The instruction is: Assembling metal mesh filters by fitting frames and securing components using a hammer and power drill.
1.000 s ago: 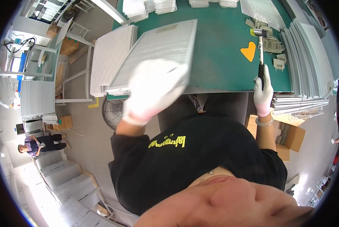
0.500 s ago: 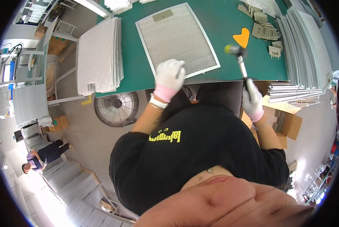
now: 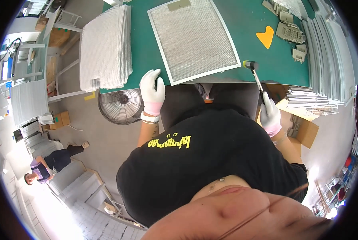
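Note:
A framed metal mesh filter (image 3: pixel 197 40) lies on the green table, a beige plate set in its far edge. Beside its near left corner is my left hand (image 3: pixel 151 93), in a white glove with a pink cuff. Its fingers are loosely bent, thumb apart, with nothing visible in them. My right hand (image 3: pixel 270 114), gloved the same way, is closed around the dark handle of a mallet (image 3: pixel 257 80). The mallet's black and yellow head is just right of the filter's near right corner. An orange heart-shaped piece (image 3: pixel 265 37) lies farther back.
White mesh sheets (image 3: pixel 105 50) are stacked at the left of the green table (image 3: pixel 243 16). Beige plastic parts (image 3: pixel 291 32) and stacked grey panels (image 3: pixel 325 60) occupy the right. A floor fan (image 3: pixel 121 105) and a cardboard box (image 3: pixel 308 134) stand below. Another person (image 3: pixel 55 164) is at far left.
My left hand has moved left and down, off the filter's near edge. My right hand has come slightly lower, the mallet still in it; its head now sits nearer the filter's corner.

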Demonstrator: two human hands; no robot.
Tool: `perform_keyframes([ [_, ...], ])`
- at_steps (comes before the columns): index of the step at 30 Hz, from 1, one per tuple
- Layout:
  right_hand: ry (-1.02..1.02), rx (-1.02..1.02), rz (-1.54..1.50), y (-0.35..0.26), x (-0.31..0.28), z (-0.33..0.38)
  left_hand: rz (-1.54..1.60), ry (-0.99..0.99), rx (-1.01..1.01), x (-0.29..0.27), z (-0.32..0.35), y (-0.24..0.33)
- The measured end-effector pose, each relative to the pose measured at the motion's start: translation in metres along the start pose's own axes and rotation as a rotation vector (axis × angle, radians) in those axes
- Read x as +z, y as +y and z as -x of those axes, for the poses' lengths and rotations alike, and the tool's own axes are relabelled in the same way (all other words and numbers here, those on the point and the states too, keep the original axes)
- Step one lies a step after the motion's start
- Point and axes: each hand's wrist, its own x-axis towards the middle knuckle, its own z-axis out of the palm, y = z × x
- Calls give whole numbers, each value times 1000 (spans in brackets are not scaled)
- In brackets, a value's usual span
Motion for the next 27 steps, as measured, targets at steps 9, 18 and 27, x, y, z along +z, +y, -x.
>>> perform_keyframes([
  [9,-110,19,73,-18,-25,-20,-12,-50,38,5,0,1],
  [18,-114,19,126,-7,-23,-31,30,-35,51,2,-5,3],
  [27,-112,342,224,16,-11,-110,-107,-183,236,25,-12,40],
])
